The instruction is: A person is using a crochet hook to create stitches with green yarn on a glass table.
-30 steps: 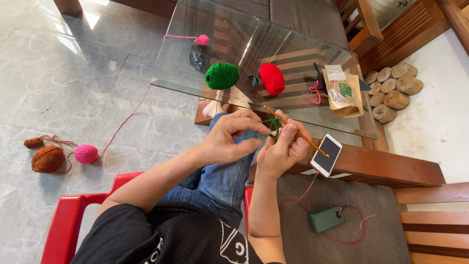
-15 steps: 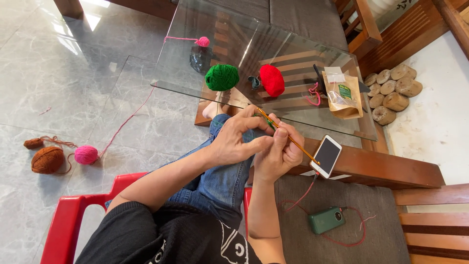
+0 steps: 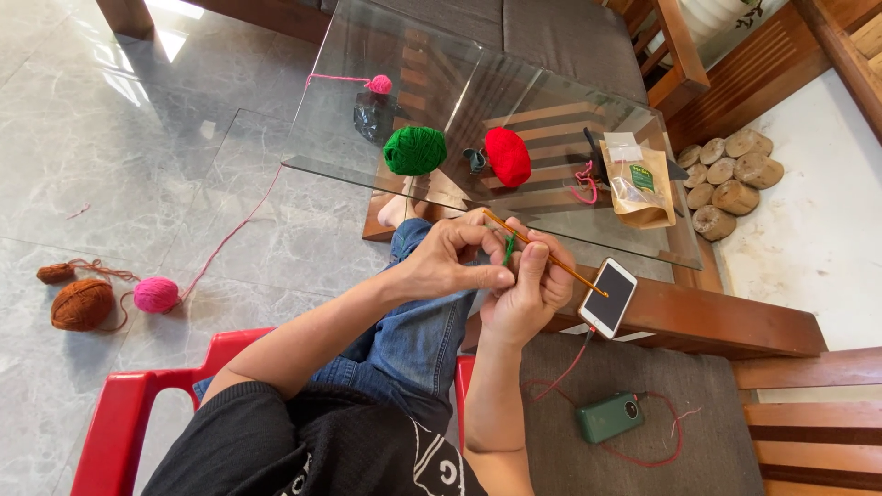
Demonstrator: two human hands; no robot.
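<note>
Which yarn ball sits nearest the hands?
The green yarn ball on the glass table, just ahead of the left hand; the red one sits further right.

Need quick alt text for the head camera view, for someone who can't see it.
Seated on a red chair, a person's left hand and right hand work green yarn with a crochet hook. Green and red yarn balls sit on a glass table.

Just the one view here, from the camera on your head, tilted steeply down over your chest and lap. Your left hand [image 3: 450, 262] and right hand [image 3: 528, 289] sit close, near mid-frame. Beyond them it takes in the clear glass-topped coffee table [image 3: 551, 101] and the grey marble floor [image 3: 110, 156] off left.
</note>
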